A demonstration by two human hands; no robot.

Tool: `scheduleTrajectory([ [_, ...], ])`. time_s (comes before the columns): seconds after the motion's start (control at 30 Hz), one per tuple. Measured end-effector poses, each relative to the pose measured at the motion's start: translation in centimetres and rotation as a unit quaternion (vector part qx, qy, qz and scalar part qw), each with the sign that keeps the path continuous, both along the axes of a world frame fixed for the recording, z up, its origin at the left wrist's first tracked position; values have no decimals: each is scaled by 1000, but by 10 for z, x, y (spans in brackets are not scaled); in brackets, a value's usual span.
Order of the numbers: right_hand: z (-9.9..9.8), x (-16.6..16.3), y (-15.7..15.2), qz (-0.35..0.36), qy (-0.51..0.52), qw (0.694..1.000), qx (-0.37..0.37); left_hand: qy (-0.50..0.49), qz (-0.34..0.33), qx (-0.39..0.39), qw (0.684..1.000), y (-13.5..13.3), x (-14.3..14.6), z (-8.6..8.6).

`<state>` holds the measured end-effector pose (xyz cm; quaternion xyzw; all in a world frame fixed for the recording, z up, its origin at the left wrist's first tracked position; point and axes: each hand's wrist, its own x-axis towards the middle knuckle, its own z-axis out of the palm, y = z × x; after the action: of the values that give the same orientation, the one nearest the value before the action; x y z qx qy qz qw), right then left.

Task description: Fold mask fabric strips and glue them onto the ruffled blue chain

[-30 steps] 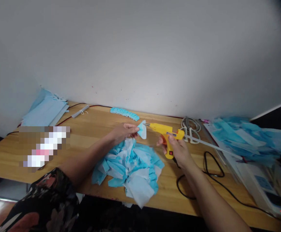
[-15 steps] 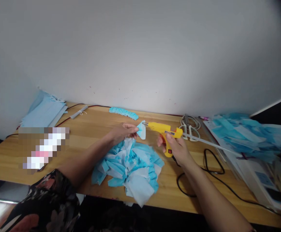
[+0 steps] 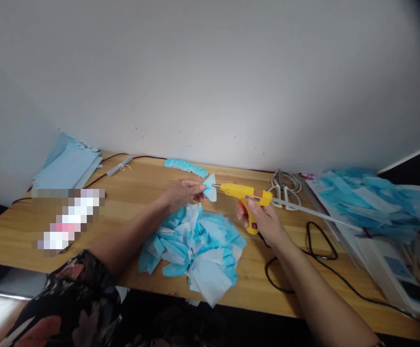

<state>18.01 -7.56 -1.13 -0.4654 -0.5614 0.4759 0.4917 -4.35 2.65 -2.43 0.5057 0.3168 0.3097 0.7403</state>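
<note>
Pinched in the fingers of my left hand point(image 3: 188, 192) is a small light-blue fabric piece point(image 3: 210, 189), fanned out toward the right. My right hand point(image 3: 262, 219) grips a yellow glue gun point(image 3: 240, 191) by its handle. Its metal nozzle points left and meets the fabric piece, or lies just in front of it; I cannot tell which. A long clear glue stick point(image 3: 311, 212) sticks out of the gun's back. Below both hands lies a crumpled heap of blue and white fabric point(image 3: 198, 250).
White-handled scissors point(image 3: 285, 193) lie behind the gun. A pleated blue strip point(image 3: 186, 167) rests near the wall. Stacked blue sheets point(image 3: 67, 166) stand at far left, beside tied glue sticks point(image 3: 119, 166). More blue pieces point(image 3: 369, 197) pile up at right. A black cable point(image 3: 354, 284) loops nearby.
The fabric piece in my left hand has turned slightly, its upper corner now higher. The glue gun's nozzle has shifted a little left against the piece. Both hands keep their holds.
</note>
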Motion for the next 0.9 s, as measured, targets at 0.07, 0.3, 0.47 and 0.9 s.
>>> scheduleTrajectory([
  [0.07,0,0,0,9,1,1000,1,-8,11,-3,1000,1,1,-1],
  [0.3,-3,1,0,12,-5,1000,-9,-27,38,-2,999,5,0,-6],
  [0.47,-5,2,0,14,-7,1000,-13,-38,49,3,998,5,-1,-4],
  [0.9,-8,4,1,41,-34,998,-30,-35,56,10,998,4,0,-5],
])
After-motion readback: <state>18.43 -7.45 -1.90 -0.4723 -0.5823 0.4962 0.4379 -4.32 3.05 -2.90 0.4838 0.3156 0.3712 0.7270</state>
